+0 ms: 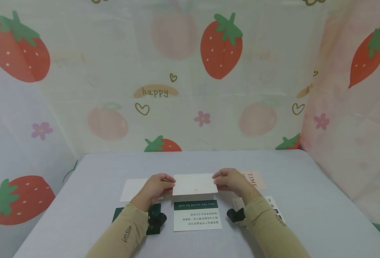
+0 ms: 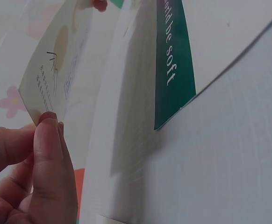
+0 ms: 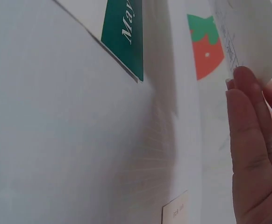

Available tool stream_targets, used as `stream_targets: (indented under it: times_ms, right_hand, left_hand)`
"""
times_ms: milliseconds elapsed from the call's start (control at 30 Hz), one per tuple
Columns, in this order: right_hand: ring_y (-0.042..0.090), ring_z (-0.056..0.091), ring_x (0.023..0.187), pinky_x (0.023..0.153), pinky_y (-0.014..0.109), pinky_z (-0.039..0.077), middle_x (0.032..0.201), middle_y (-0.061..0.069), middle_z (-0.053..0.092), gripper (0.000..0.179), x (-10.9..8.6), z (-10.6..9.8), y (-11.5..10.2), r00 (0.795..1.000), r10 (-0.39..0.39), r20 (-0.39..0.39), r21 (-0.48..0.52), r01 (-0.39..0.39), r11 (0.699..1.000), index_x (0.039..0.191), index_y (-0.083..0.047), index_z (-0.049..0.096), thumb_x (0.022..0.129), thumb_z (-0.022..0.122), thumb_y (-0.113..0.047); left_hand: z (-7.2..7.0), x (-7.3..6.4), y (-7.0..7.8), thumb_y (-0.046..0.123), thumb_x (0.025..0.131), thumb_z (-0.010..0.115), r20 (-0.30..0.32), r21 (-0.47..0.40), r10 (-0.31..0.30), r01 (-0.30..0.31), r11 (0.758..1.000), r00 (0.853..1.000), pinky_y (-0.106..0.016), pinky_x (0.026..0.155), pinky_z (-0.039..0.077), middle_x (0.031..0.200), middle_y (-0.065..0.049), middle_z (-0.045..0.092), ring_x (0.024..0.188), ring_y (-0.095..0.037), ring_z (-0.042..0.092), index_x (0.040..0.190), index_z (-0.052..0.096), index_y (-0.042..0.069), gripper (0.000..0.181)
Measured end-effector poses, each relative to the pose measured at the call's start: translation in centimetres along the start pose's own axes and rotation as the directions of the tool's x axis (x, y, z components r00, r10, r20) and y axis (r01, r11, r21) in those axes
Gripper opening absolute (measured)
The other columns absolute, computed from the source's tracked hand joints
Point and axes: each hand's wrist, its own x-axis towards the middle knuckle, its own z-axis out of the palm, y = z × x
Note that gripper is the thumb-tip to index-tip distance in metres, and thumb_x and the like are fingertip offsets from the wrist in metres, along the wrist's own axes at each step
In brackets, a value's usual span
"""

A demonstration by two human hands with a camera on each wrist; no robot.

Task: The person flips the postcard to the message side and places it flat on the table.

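White card [image 1: 194,184]: held up off the table [image 1: 196,247], slightly tilted, just beyond the green-banded card; plain side with one small mark towards the head view, a line drawing and small print on the underside in the left wrist view.
Left hand [image 1: 154,188]: pinching the card's left edge between thumb and fingers.
Right hand [image 1: 233,181]: pinching the right edge likewise.
Green-banded card [image 1: 196,223]: lying flat between the forearms, reading "May the world be soft" upside down in the head view.
Left side: a blank-looking card [image 1: 133,188] partly behind the left hand; a dark green card [image 1: 153,230] partly under the left forearm.
Right side: a pink card [image 1: 257,179] lettered "TIME" beyond the right wrist; a printed white card [image 1: 274,204] partly hidden by the right sleeve [image 1: 269,224].
Backdrop [image 1: 183,89]: strewn with strawberries, hearts and "happy".
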Motion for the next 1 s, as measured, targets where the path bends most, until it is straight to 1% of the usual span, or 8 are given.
stream_targets:
  times_ms: [133, 200, 333, 433, 567, 800, 1000]
  right_hand:
    - [0.020, 0.066, 0.076, 0.070, 0.033, 0.055, 0.087, 0.009, 0.067, 0.019, 0.07, 0.07, 0.06, 1.000, 0.002, -0.016, -0.001, -0.002, 1.000, 0.099, -0.003, 0.063, 0.081, 0.065, -0.003]
    - [0.020, 0.066, 0.075, 0.070, 0.033, 0.055, 0.086, 0.009, 0.067, 0.019, 0.09, 0.10, 0.11, 1.000, 0.005, -0.022, 0.004, -0.004, 1.000, 0.100, -0.004, 0.063, 0.080, 0.065, -0.003]
    - [0.020, 0.066, 0.075, 0.070, 0.033, 0.055, 0.086, 0.010, 0.066, 0.023, 0.11, 0.17, 0.13, 0.999, 0.004, -0.033, 0.003, -0.004, 1.000, 0.103, -0.004, 0.062, 0.080, 0.065, -0.003]
    - [0.020, 0.066, 0.076, 0.070, 0.033, 0.055, 0.088, 0.010, 0.065, 0.028, 0.21, 0.21, 0.17, 0.999, 0.006, -0.046, -0.006, -0.006, 1.000, 0.108, -0.005, 0.060, 0.081, 0.065, -0.004]
    - [0.020, 0.066, 0.076, 0.070, 0.033, 0.055, 0.090, 0.010, 0.065, 0.036, 0.47, 0.23, 0.30, 0.998, 0.013, -0.064, -0.001, -0.013, 1.000, 0.116, -0.008, 0.056, 0.081, 0.065, -0.004]
    - [0.020, 0.066, 0.076, 0.070, 0.033, 0.055, 0.091, 0.010, 0.064, 0.039, 0.46, 0.29, 0.37, 0.997, 0.015, -0.073, 0.004, -0.015, 1.000, 0.118, -0.008, 0.056, 0.081, 0.065, -0.004]
    - [0.019, 0.065, 0.077, 0.070, 0.032, 0.055, 0.092, 0.010, 0.064, 0.041, 0.45, 0.36, 0.41, 0.998, 0.019, -0.066, -0.001, -0.019, 1.000, 0.120, -0.008, 0.056, 0.081, 0.065, -0.003]
  left_hand:
    - [0.10, 0.04, -0.01, 0.006, 0.085, 0.062, -0.005, -0.003, 0.004, -0.004, 1.000, 1.000, -0.025, 0.065, 0.052, 0.089, -0.011, 0.060, 0.072, -0.018, 0.058, 0.094, 0.061, 0.002, 0.010]
    - [0.13, 0.09, -0.05, 0.007, 0.085, 0.062, -0.008, -0.003, 0.001, -0.001, 1.000, 1.000, -0.025, 0.065, 0.052, 0.088, -0.011, 0.060, 0.071, -0.018, 0.058, 0.096, 0.060, 0.003, 0.012]
    - [0.16, 0.24, -0.08, 0.009, 0.086, 0.061, -0.016, 0.005, -0.011, 0.011, 1.000, 1.000, -0.026, 0.064, 0.052, 0.090, -0.012, 0.060, 0.071, -0.019, 0.059, 0.109, 0.056, 0.006, 0.024]
    - [0.24, 0.30, -0.04, 0.009, 0.086, 0.061, -0.020, 0.002, -0.027, 0.027, 1.000, 0.999, -0.026, 0.064, 0.051, 0.092, -0.013, 0.061, 0.071, -0.019, 0.060, 0.120, 0.051, 0.010, 0.035]
    - [0.30, 0.20, 0.08, 0.009, 0.086, 0.060, -0.015, 0.001, -0.032, 0.032, 0.999, 0.999, -0.027, 0.065, 0.052, 0.094, -0.013, 0.062, 0.071, -0.020, 0.060, 0.127, 0.047, 0.010, 0.043]
    - [0.24, 0.17, 0.01, 0.010, 0.088, 0.059, 0.003, 0.005, -0.024, 0.024, 1.000, 1.000, -0.027, 0.070, 0.053, 0.098, -0.011, 0.063, 0.076, -0.019, 0.060, 0.124, 0.052, 0.006, 0.037]
    - [0.31, 0.20, 0.09, 0.008, 0.088, 0.058, -0.002, 0.004, -0.029, 0.029, 1.000, 1.000, -0.029, 0.073, 0.053, 0.098, -0.011, 0.062, 0.079, -0.019, 0.060, 0.121, 0.054, 0.005, 0.034]
